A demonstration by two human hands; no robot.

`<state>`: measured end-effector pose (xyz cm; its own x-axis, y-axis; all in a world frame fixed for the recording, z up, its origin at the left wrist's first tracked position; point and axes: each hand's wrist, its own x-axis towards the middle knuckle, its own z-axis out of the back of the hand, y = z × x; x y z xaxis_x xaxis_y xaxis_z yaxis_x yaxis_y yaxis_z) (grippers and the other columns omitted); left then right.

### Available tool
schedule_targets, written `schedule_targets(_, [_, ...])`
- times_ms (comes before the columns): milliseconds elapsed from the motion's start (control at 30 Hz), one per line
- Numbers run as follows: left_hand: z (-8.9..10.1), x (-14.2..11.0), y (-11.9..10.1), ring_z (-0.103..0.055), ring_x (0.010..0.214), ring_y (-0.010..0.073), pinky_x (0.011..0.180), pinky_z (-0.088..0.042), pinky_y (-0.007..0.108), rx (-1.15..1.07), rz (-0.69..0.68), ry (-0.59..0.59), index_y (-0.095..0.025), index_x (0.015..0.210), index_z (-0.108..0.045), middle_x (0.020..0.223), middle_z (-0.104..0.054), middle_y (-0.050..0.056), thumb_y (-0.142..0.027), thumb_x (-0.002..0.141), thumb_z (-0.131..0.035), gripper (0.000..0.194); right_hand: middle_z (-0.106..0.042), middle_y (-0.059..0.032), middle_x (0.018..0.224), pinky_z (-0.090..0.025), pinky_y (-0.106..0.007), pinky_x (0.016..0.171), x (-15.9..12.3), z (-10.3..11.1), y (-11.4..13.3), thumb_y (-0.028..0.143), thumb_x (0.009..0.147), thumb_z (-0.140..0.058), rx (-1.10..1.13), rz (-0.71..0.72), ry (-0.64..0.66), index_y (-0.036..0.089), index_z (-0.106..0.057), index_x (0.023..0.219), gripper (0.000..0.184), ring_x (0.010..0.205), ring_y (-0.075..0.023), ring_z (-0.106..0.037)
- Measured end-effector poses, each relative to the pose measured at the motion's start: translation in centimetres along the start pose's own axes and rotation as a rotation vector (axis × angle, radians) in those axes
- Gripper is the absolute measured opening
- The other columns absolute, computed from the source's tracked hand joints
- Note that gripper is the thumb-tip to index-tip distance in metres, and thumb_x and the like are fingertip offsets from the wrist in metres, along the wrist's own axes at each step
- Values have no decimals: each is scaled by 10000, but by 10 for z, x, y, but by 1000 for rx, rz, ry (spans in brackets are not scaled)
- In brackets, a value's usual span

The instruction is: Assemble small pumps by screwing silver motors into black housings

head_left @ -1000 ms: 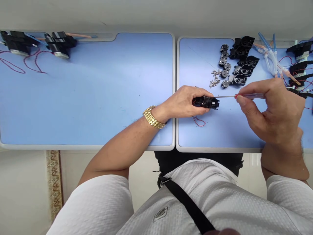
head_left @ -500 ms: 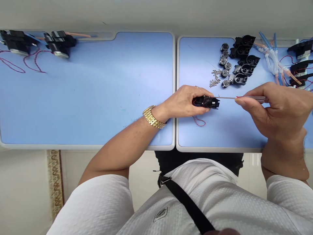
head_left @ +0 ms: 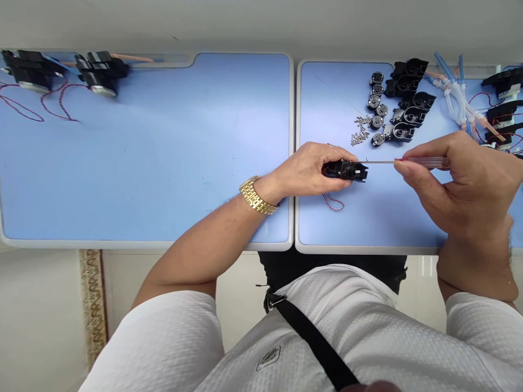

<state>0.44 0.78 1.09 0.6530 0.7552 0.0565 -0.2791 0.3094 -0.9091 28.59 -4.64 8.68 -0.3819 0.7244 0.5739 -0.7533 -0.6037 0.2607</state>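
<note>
My left hand, with a gold watch on its wrist, is closed around a small black plastic part that rests on the right blue mat. A thin red wire curls out from under that part. My right hand pinches a slim screwdriver with a clear handle. Its metal shaft lies level and its tip meets the top of the black part.
A small pile of screws, several round metal motors and black housings lie behind the hands. Blue and clear tubes and wired black parts sit at the far right. Two black assemblies with red wires rest at the far left.
My right hand has turned slightly on the screwdriver handle, fingers shifting. The left hand and the black part have stayed in place.
</note>
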Motion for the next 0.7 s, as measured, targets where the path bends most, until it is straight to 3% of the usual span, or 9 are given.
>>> schedule_targets(367, [0, -1, 1, -856, 1030, 195, 907, -632, 304, 4, -37, -5, -245, 1284, -925, 1200, -940, 38, -287, 926, -851, 367, -740, 38, 621, -326, -354, 528, -3, -5, -4, 690, 1177, -706, -115, -19, -63, 238, -755, 843, 564, 539, -155, -685])
schedule_targets(533, [0, 0, -1, -846, 994, 191, 871, -626, 300, 10, -16, -3, -253, 1267, -928, 1164, -939, 31, -289, 912, -850, 365, -731, 32, 616, -347, -360, 532, -2, -4, -1, 659, 1190, -697, -117, -23, -47, 230, -771, 846, 555, 541, -162, -687])
schedule_targets(700, [1, 0, -2, -819, 927, 178, 825, -605, 293, -9, -3, -7, -247, 1247, -932, 1105, -930, 30, -301, 911, -859, 348, -903, 20, 890, -464, -347, 606, 0, 1, 3, 475, 1176, -745, -6, -69, 13, 261, -838, 1013, 284, 711, -178, -828])
